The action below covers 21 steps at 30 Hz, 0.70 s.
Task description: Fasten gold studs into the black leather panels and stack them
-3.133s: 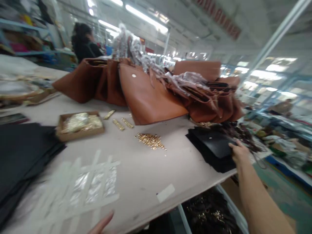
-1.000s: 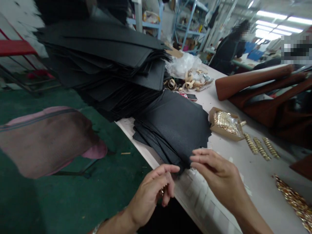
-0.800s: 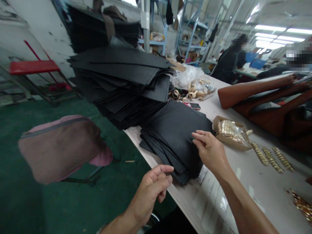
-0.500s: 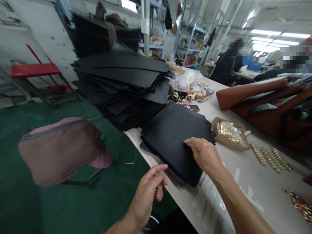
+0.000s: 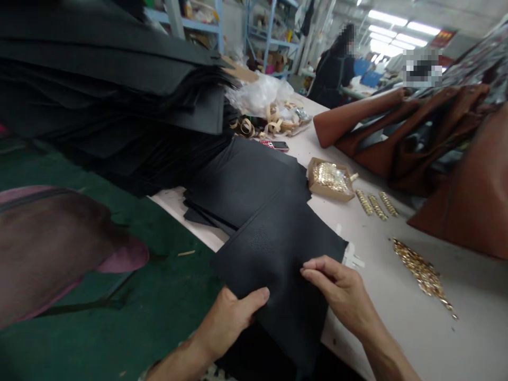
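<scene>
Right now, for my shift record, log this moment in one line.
left hand: gripping black sheet | right hand: fingertips pinched over sheet | nearby: black stack, gold pieces, open box

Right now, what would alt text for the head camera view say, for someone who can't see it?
A left hand grips a black sheet, thumb on top, while the right hand, fingertips close together, is over it. Beyond, a pale table holds more black sheets, an open box of gold pieces, a loose gold pile and brown bags.
</scene>
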### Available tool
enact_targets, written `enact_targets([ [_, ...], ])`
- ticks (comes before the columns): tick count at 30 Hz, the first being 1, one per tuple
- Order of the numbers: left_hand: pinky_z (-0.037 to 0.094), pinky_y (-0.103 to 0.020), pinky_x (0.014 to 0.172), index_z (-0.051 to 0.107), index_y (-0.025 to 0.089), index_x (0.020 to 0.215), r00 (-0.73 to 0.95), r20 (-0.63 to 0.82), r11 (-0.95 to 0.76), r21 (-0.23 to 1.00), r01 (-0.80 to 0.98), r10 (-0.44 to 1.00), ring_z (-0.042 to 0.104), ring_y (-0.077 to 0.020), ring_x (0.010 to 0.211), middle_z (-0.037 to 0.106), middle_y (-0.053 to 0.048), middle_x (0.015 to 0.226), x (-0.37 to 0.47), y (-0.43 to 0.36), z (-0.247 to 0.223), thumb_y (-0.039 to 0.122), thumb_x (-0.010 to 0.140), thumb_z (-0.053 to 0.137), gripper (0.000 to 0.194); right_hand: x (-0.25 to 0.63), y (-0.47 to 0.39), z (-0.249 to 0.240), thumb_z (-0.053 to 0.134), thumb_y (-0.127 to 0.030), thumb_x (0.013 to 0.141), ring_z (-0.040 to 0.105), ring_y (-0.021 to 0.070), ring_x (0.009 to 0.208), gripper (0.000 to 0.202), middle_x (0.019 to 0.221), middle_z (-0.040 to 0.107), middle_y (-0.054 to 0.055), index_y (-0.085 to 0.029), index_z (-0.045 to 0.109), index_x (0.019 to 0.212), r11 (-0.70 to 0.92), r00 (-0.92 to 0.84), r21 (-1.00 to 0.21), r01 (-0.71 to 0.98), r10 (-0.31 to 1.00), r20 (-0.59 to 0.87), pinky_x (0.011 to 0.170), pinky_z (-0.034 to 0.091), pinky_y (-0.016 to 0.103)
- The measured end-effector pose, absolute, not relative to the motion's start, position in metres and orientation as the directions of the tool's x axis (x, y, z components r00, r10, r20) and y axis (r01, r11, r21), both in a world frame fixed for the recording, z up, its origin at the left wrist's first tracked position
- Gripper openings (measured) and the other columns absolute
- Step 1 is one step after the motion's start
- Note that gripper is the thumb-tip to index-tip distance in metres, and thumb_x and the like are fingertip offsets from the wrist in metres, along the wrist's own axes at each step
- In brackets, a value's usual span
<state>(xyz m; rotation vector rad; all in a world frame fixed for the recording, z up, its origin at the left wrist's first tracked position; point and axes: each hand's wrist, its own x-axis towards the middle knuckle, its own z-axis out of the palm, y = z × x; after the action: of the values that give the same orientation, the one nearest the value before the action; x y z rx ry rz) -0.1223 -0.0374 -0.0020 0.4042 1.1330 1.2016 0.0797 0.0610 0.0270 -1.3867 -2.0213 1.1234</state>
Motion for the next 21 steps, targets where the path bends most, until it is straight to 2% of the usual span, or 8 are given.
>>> enact_targets([
  [3, 0.05, -0.025, 0.058, 0.069, 0.018, 0.078, 0.041, -0.459, 0.414, 0.753, -0.511, 0.887, 0.051, -0.0114, 0.055, 0.06, 0.001, 0.066, -0.11, -0.038, 0.001, 0.027, 0.073, 0.077, 0.013, 0.098, 0.043, 0.027, 0.067, -0.038, 0.085, 0.064, 0.0156, 0.071, 0.021, 0.08, 0.072, 0.002, -0.019, 0.074, 0.09, -0.001, -0.339, -0.893, 0.449, 0.925, -0.171, 0.067, 0.052, 0.027],
  [6, 0.033, -0.016, 0.042, 0.065, 0.016, 0.077, 0.103, -0.462, 0.451, 0.755, -0.476, 0.881, 0.032, -0.004, 0.043, 0.049, 0.006, 0.057, -0.098, -0.038, 0.001, 0.031, 0.073, 0.076, 0.018, 0.107, 0.029, 0.02, 0.07, -0.037, 0.083, 0.065, 0.0139, 0.067, 0.023, 0.077, 0.072, 0.002, -0.017, 0.071, 0.096, -0.205, -0.323, -0.927, 0.313, 0.895, -0.307, 0.066, 0.054, 0.027],
  [8, 0.024, -0.015, 0.037, 0.065, 0.016, 0.082, 0.133, -0.487, 0.496, 0.766, -0.409, 0.863, 0.028, -0.003, 0.041, 0.047, 0.007, 0.057, -0.091, -0.039, -0.001, 0.037, 0.073, 0.075, 0.025, 0.109, 0.023, 0.016, 0.074, -0.037, 0.08, 0.066, 0.0134, 0.067, 0.025, 0.076, 0.072, 0.002, -0.016, 0.07, 0.093, -0.312, -0.319, -0.92, 0.24, 0.869, -0.378, 0.066, 0.056, 0.026],
  [10, 0.022, -0.015, 0.036, 0.063, 0.016, 0.087, 0.138, -0.526, 0.538, 0.768, -0.347, 0.839, 0.028, -0.0032, 0.041, 0.047, 0.007, 0.056, -0.086, -0.04, -0.003, 0.041, 0.073, 0.074, 0.03, 0.109, 0.022, 0.015, 0.076, -0.036, 0.077, 0.066, 0.0126, 0.066, 0.025, 0.072, 0.07, 0.002, -0.015, 0.07, 0.088, -0.373, -0.316, -0.906, 0.2, 0.851, -0.42, 0.065, 0.056, 0.025],
  [14, 0.023, -0.015, 0.034, 0.061, 0.016, 0.084, 0.059, -0.599, 0.589, 0.759, -0.278, 0.799, 0.032, -0.004, 0.038, 0.05, 0.007, 0.054, -0.081, -0.04, -0.006, 0.043, 0.072, 0.071, 0.031, 0.106, 0.025, 0.016, 0.074, -0.034, 0.077, 0.062, 0.0095, 0.059, 0.022, 0.066, 0.066, -0.001, -0.014, 0.071, 0.083, -0.393, -0.31, -0.897, 0.204, 0.843, -0.44, 0.056, 0.054, 0.021],
  [17, 0.022, -0.016, 0.033, 0.06, 0.015, 0.074, 0.049, -0.625, 0.614, 0.745, -0.26, 0.779, 0.03, -0.0037, 0.035, 0.046, 0.008, 0.047, -0.08, -0.038, -0.008, 0.045, 0.071, 0.068, 0.031, 0.105, 0.029, 0.016, 0.069, -0.033, 0.08, 0.057, 0.0072, 0.051, 0.019, 0.062, 0.06, -0.003, -0.015, 0.071, 0.086, -0.372, -0.317, -0.888, 0.272, 0.836, -0.447, 0.048, 0.049, 0.018],
  [21, 0.021, -0.017, 0.033, 0.057, 0.016, 0.067, 0.077, -0.635, 0.631, 0.733, -0.253, 0.769, 0.027, -0.0035, 0.032, 0.041, 0.008, 0.041, -0.08, -0.037, -0.012, 0.047, 0.07, 0.066, 0.033, 0.104, 0.033, 0.015, 0.067, -0.032, 0.081, 0.052, 0.0063, 0.049, 0.015, 0.067, 0.056, -0.004, -0.018, 0.071, 0.086, -0.304, -0.354, -0.889, 0.341, 0.835, -0.421, 0.042, 0.048, 0.017],
])
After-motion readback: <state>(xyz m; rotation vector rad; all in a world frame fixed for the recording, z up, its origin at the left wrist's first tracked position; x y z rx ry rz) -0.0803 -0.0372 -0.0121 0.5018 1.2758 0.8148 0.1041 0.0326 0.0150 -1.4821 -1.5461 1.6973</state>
